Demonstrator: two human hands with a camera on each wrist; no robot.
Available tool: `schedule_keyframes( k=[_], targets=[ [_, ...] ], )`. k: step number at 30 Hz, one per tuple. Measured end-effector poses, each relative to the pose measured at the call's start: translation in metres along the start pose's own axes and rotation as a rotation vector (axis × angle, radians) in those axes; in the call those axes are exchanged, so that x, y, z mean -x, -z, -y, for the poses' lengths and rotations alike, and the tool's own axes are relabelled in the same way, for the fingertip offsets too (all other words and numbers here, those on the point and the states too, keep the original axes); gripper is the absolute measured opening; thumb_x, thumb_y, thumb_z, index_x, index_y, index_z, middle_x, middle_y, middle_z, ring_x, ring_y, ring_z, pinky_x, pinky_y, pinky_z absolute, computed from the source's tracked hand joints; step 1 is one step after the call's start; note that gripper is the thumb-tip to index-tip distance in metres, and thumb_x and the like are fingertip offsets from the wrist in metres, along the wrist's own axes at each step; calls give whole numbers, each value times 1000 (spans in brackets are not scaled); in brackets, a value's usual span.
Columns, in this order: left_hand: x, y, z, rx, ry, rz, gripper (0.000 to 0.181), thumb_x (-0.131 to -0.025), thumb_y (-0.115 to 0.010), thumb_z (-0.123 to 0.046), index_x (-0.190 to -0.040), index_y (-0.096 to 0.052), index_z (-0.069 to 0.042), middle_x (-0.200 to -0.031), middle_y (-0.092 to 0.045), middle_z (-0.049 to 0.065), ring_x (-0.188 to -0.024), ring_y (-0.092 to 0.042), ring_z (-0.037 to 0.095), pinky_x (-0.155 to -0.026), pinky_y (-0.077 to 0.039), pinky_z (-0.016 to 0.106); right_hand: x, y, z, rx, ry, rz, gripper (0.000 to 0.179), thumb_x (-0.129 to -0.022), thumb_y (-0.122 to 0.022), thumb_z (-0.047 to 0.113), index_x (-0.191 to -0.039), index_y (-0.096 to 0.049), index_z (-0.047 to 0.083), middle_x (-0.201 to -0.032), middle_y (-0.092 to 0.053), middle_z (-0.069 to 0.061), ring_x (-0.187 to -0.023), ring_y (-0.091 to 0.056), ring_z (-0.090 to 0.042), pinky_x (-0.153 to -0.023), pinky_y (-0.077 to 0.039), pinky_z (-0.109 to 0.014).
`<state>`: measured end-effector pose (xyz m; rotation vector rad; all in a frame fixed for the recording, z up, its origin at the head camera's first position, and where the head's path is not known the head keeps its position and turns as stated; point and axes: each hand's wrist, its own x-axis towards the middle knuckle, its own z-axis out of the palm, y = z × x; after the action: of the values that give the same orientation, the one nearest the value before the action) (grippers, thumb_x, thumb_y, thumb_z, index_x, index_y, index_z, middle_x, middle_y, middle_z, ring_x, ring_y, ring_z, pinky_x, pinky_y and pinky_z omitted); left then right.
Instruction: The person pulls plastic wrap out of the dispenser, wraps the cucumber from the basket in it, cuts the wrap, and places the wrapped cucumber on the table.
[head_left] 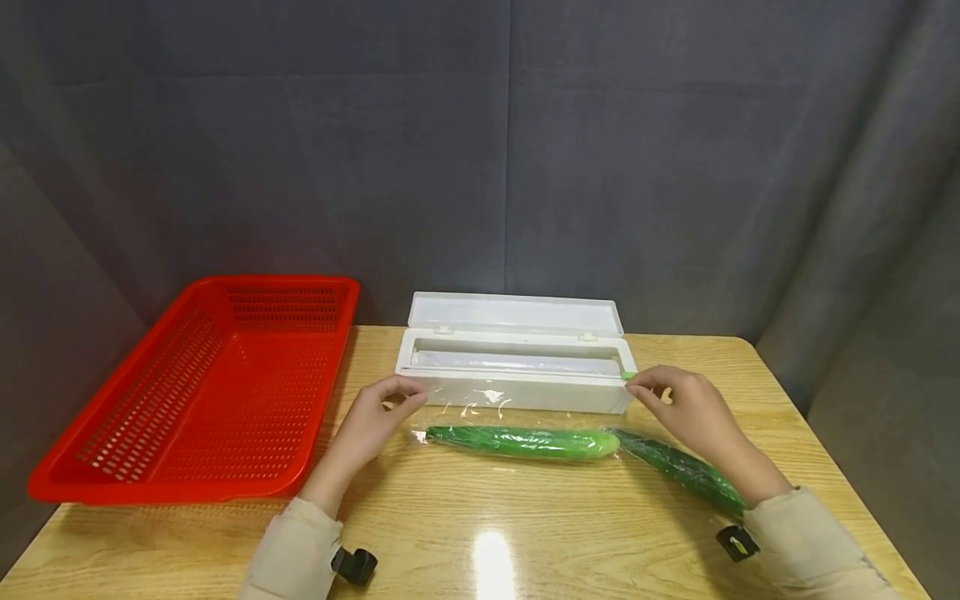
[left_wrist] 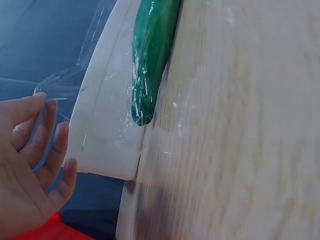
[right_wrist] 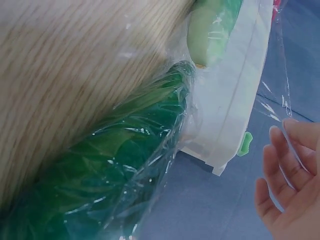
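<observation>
Between thumb and index finger, my left hand (head_left: 375, 419) pinches one corner of a clear sheet of cling film (left_wrist: 50, 80). At the other side my right hand (head_left: 686, 408) pinches the opposite corner, near the green tab (right_wrist: 245, 144) on the box's end. The sheet spans between the hands over the front of a white cling film box (head_left: 517, 393) and a green cucumber (head_left: 525, 442) lying lengthwise before it. The box's lid (head_left: 517, 313) stands raised, showing the film roll (head_left: 517, 362) inside. A second cucumber (right_wrist: 115, 150), wrapped in wrinkled film, lies slantwise below my right hand.
To the left stands a large red plastic basket (head_left: 318, 400) with perforated sides, partly over the table's left side. The wooden table (head_left: 420, 533) ends at a grey curtain (head_left: 600, 167) just behind the box.
</observation>
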<state>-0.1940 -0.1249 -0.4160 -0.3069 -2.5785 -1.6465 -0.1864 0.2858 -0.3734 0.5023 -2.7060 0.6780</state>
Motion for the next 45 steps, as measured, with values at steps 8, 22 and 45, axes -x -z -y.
schedule_keyframes(
  k=[8,22,45],
  targets=[
    [12,3,-2,-87,5,-11,12,-94,-68,-13,-106,-72,-11,-98,-69,0,-97,-62,21,-88,-48,43,10,2,-1,-23,34,0,6,-92,-71,11,-96,-76,11,-90,-71,2,-71,-56,-8,-67,-50,-38],
    [21,8,-4,-123,42,-22,11,-95,-67,-12,-105,-71,-8,-98,-67,4,-103,-60,26,-90,-47,45,25,5,1,-35,29,-11,7,-90,-73,10,-96,-76,13,-90,-71,5,-68,-55,-3,-67,-49,-29],
    [46,12,-14,-500,19,122,12,-89,-75,-17,-92,-71,-28,-98,-70,-11,-88,-63,14,-76,-49,40,62,-4,0,0,174,83,22,-79,-82,6,-92,-74,23,-85,-61,22,-72,-52,4,-60,-49,-27]
  ],
)
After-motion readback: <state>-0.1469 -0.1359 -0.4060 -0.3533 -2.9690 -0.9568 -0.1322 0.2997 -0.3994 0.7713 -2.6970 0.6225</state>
